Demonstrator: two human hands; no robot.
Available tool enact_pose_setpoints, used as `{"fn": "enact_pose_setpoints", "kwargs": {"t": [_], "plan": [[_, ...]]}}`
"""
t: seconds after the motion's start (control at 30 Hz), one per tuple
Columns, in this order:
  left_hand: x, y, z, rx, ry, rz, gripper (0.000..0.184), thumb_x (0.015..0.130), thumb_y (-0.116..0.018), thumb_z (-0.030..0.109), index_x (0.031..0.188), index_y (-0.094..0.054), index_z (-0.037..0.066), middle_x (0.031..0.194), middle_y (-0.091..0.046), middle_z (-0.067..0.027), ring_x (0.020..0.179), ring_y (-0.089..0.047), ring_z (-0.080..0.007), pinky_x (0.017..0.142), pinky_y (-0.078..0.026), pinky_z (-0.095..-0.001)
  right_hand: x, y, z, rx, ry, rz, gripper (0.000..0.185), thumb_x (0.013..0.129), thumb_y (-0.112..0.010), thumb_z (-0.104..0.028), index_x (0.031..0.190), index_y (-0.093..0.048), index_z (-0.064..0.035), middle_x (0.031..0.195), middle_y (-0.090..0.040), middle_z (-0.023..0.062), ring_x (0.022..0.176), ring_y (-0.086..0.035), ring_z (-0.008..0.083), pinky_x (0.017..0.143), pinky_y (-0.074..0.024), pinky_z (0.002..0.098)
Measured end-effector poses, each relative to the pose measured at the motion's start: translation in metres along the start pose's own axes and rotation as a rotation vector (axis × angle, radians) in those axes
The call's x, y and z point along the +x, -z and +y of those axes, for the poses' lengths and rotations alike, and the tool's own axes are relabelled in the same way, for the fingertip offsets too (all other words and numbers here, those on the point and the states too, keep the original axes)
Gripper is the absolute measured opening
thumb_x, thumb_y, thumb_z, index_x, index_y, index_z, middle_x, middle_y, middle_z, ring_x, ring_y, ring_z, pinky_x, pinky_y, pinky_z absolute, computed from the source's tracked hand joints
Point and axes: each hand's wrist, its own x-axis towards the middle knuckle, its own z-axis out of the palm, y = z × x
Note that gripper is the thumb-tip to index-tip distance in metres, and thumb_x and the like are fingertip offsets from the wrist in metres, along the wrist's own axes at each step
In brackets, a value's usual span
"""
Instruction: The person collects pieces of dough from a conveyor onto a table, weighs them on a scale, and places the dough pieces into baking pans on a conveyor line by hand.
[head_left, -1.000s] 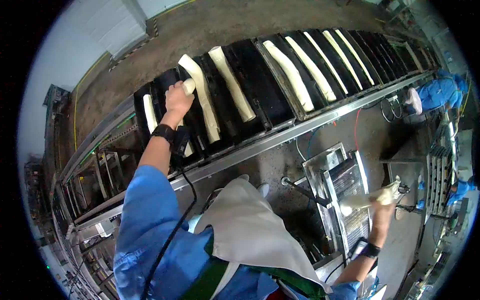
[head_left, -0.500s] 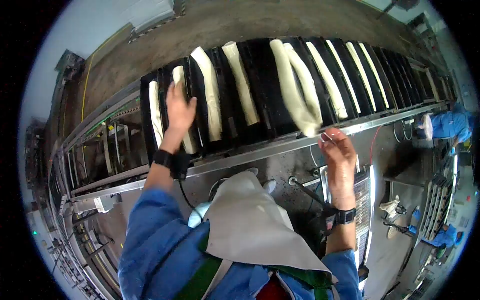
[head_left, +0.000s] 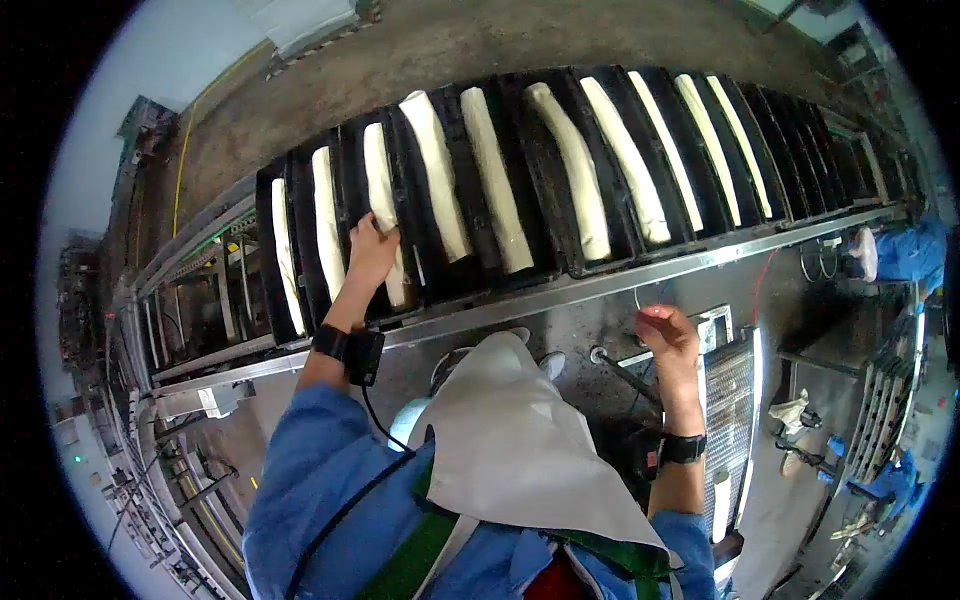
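Long pale rolls that look like dough lie in black trough-shaped trays side by side. My left hand (head_left: 372,250) reaches over the near part of one dough roll (head_left: 379,175), with its fingers bent onto the roll and the thumb at its side. My right hand (head_left: 672,338) is raised in front of the metal rail, apart from the rolls. Its fingers are loosely bent, and nothing shows in them. Nearest to it on the trays are a dough roll (head_left: 578,165) and another roll (head_left: 625,155) to its right.
A metal rail (head_left: 560,292) runs along the near side of the black trays (head_left: 545,235). A mesh-topped metal frame (head_left: 728,400) stands at my right, with a pale roll (head_left: 721,505) on it. Co-workers in blue (head_left: 905,253) are at the far right.
The trays and rolls have shifted left. Two rolls that lay together near my right hand now lie in separate trays. My right hand has drawn back; my left is on a different roll.
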Motion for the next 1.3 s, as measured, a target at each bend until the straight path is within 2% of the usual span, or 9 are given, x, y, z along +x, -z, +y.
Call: {"fn": "enact_pose_setpoints", "kwargs": {"t": [0.2,0.3,0.43,0.47,0.63,0.9,0.97,1.03,1.3], "plan": [[-0.015,-0.018,0.060,-0.148,-0.347,0.272,0.056,0.085,-0.055,0.001,0.138,-0.035,0.003,0.130,-0.046,-0.0210,0.128,-0.040,-0.0308,0.105,-0.035,-0.0383,0.013,0.092,0.035,-0.006,-0.001,0.088,0.020,0.083,-0.062,0.000,0.103,-0.061,-0.0019,0.095,-0.065,0.0049,0.088,-0.060,0.0129,0.081,-0.0470,0.0252],[-0.025,-0.047,0.103,-0.133,-0.533,0.029,0.054,0.086,-0.049,-0.005,0.138,-0.036,0.004,0.137,-0.042,-0.0211,0.130,-0.040,-0.0299,0.106,-0.033,-0.0362,0.011,0.152,0.055,-0.173,-0.048,0.202,0.021,0.082,-0.061,-0.002,0.102,-0.061,0.0012,0.095,-0.065,0.0068,0.089,-0.059,0.0154,0.082,-0.0466,0.0269],[0.016,-0.090,0.064,0.155,-0.287,0.298,0.058,0.087,-0.053,0.005,0.140,-0.030,0.003,0.139,-0.035,-0.0254,0.126,-0.039,-0.0394,0.104,-0.034,-0.0455,-0.009,0.253,0.128,-0.505,-0.060,0.250,0.029,0.080,-0.062,0.000,0.108,-0.060,0.0025,0.102,-0.065,0.0117,0.097,-0.060,0.0199,0.085,-0.0469,0.0300],[0.018,-0.095,0.058,0.130,-0.221,0.340,0.057,0.090,-0.055,0.017,0.139,-0.030,0.003,0.138,-0.036,-0.0249,0.122,-0.043,-0.0392,0.100,-0.037,-0.0469,-0.015,0.291,0.165,-0.154,-0.077,0.357,0.033,0.078,-0.065,-0.003,0.110,-0.059,0.0024,0.104,-0.065,0.0140,0.097,-0.060,0.0228,0.086,-0.0473,0.0325],[-0.017,-0.071,0.064,-0.100,0.165,0.229,0.056,0.087,-0.060,0.033,0.130,-0.039,0.003,0.107,-0.060,-0.0240,0.101,-0.058,-0.0366,0.088,-0.044,-0.0418,-0.066,0.390,0.212,-1.394,-0.404,0.545,0.062,0.069,-0.073,-0.025,0.122,-0.051,0.0000,0.115,-0.057,0.0223,0.109,-0.053,0.0363,0.091,-0.0443,0.0397],[-0.074,-0.005,-0.022,0.186,-0.110,0.583,0.032,0.086,-0.054,0.018,0.114,-0.061,0.003,0.110,-0.063,-0.0191,0.105,-0.059,-0.0328,0.089,-0.046,-0.0375,-0.069,0.417,0.222,-1.301,-0.597,0.373,0.053,0.081,-0.055,-0.027,0.128,-0.043,-0.0057,0.124,-0.051,0.0238,0.114,-0.048,0.0423,0.096,-0.0411,0.0491],[-0.073,0.003,-0.020,0.189,0.339,0.277,0.040,0.095,-0.039,0.027,0.114,-0.059,-0.001,0.106,-0.062,-0.0245,0.102,-0.059,-0.0360,0.091,-0.046,-0.0397,-0.057,0.434,0.238,-1.352,-0.497,0.425,0.058,0.079,-0.060,-0.028,0.129,-0.042,-0.0052,0.121,-0.053,0.0219,0.114,-0.049,0.0416,0.095,-0.0417,0.0509],[-0.067,0.005,-0.011,0.576,0.227,0.156,0.045,0.098,-0.032,0.033,0.110,-0.060,-0.001,0.105,-0.061,-0.0263,0.099,-0.058,-0.0410,0.090,-0.046,-0.0441,-0.041,0.436,0.224,-1.361,-0.720,0.289,0.050,0.085,-0.048,-0.024,0.133,-0.040,-0.0112,0.135,-0.043,0.0186,0.121,-0.045,0.0391,0.095,-0.0380,0.0578],[-0.046,-0.001,-0.016,0.371,0.452,0.089,0.067,0.097,-0.019,0.047,0.118,-0.054,-0.006,0.114,-0.054,-0.0329,0.111,-0.049,-0.0474,0.095,-0.038,-0.0508,0.000,0.438,0.205,-1.426,-0.769,0.229,0.048,0.070,-0.066,-0.023,0.115,-0.056,-0.0075,0.113,-0.060,0.0182,0.109,-0.054,0.0398,0.087,-0.0464,0.0522]]}}
